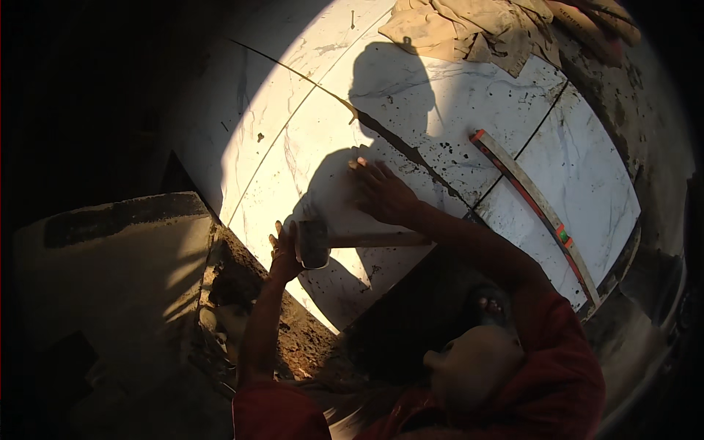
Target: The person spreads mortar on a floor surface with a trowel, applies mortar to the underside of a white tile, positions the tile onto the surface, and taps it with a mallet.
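Observation:
White marble-patterned tiles lie on the ground, and both my hands are on the nearest tile (290,165). My left hand (284,253) is at the tile's left edge, fingers apart, close beside a mallet's dark head (314,244). Resting on the same tile, the mallet points its pale handle (378,240) to the right, below my right hand. My right hand (383,192) lies palm down near the tile's middle, fingers stretched out, holding nothing. Shadow dims both hands. Farther right, a red and silver spirit level (539,207) lies across the tiles.
Crumpled tan sacks (469,33) lie at the far edge. A dark gap (411,150) runs between tiles, with mortar crumbs around it. Left of my left arm are loose soil (297,348) and a pale, mortar-stained slab (117,264). The far left is in deep shadow.

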### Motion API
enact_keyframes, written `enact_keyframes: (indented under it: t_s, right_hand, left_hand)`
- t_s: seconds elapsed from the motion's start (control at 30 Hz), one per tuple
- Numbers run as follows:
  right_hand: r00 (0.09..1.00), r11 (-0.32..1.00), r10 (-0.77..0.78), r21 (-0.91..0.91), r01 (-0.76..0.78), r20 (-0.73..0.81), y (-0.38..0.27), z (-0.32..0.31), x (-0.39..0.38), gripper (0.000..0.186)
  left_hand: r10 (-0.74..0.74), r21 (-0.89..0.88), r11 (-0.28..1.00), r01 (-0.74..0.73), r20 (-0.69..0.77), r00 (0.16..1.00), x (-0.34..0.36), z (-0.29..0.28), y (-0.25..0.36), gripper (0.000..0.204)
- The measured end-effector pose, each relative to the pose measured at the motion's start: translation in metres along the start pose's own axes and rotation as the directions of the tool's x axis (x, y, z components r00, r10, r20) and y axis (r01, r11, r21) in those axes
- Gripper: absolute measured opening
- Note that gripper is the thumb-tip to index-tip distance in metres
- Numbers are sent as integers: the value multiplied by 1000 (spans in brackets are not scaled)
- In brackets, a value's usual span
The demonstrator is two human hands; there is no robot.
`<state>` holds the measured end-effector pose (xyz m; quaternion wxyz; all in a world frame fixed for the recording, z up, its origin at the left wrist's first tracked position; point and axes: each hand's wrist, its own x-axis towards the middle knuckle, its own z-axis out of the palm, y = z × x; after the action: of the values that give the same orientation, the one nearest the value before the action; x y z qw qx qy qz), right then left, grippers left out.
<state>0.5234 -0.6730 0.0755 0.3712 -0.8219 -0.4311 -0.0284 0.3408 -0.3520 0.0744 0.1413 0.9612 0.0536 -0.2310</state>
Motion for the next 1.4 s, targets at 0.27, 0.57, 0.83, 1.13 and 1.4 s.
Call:
enact_keyframes:
  t_s: [0.27, 0.57, 0.83, 1.13, 1.4]
  right_hand:
    - [988, 958, -94, -280, 56, -126, 26, 29, 58, 69]
    - [983, 982, -99, -177, 72, -151, -2, -1, 115, 69]
    - [961, 960, -209, -227, 167, -180, 18, 42, 61, 70]
    - [998, 973, -63, -223, 60, -5, 12, 42, 11, 75]
    - [999, 961, -6, -276, 17, 44, 16, 51, -7, 76]
  left_hand:
    - [-82, -41, 996, 83, 34, 996, 1, 10, 0, 115]
    - [105, -91, 989, -117, -123, 987, -16, 38, -38, 99]
    - [140, -12, 990, -143, -118, 983, 3, 24, -23, 89]
    - [131, 99, 986, -130, -5, 991, 1, 10, -1, 100]
    - [195, -28, 980, -195, -23, 981, 15, 15, 1, 85]
